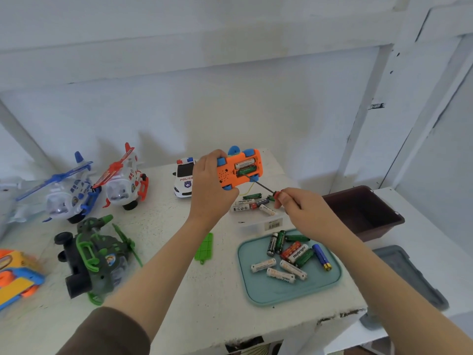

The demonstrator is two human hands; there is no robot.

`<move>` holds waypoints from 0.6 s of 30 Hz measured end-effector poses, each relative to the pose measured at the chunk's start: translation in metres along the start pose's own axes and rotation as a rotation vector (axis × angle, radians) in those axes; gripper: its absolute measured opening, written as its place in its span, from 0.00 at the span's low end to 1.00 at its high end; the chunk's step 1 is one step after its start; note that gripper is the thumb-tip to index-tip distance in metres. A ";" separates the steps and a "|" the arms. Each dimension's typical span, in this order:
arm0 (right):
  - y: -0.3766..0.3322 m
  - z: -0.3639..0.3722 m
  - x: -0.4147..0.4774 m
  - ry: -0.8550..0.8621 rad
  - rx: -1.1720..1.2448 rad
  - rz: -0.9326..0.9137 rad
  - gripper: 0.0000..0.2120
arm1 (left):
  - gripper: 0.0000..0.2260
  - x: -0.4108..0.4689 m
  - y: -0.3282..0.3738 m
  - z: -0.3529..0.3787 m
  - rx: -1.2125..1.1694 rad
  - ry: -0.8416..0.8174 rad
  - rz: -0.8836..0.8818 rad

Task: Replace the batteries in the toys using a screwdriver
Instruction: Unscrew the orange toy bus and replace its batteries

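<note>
My left hand (pixel 212 183) grips an orange toy car (pixel 227 175) with blue wheels, held above the table with its underside toward me. Its battery compartment (pixel 245 167) is uncovered and shows two batteries. My right hand (pixel 299 208) pinches a screwdriver (pixel 261 187) by its red handle; the dark shaft's tip touches the compartment's lower edge. A teal tray (pixel 256 288) at front right holds several loose batteries (pixel 291 254). More batteries (pixel 252 203) lie on the table below the car. A green battery cover (pixel 204 247) lies flat near my left forearm.
On the white table (pixel 179 290) stand a police car (pixel 183 179), a red-white helicopter (pixel 122 180), a blue-white helicopter (pixel 66 190), a green helicopter on its side (pixel 94 254) and an orange-yellow toy (pixel 15 272). A brown bin (pixel 363 211) and a grey lid (pixel 409 275) sit right.
</note>
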State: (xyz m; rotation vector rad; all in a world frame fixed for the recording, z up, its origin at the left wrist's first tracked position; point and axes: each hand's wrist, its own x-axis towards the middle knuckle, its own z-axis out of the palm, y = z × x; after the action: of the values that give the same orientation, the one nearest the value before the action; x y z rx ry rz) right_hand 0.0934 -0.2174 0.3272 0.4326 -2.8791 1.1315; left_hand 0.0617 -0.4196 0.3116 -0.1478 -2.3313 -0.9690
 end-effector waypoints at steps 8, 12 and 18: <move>-0.011 0.011 0.000 0.010 -0.007 0.019 0.17 | 0.28 -0.004 0.006 0.007 0.023 0.019 -0.006; -0.024 0.025 -0.003 0.011 0.050 0.040 0.18 | 0.28 -0.007 0.010 0.015 0.089 0.077 0.038; -0.044 0.045 -0.014 0.027 0.304 0.180 0.19 | 0.27 -0.009 0.012 0.022 0.182 0.170 0.095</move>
State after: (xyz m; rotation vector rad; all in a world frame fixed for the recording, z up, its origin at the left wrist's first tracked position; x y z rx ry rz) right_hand 0.1217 -0.2751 0.3217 0.1614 -2.7742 1.5990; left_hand 0.0625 -0.3945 0.3015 -0.0976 -2.2202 -0.6916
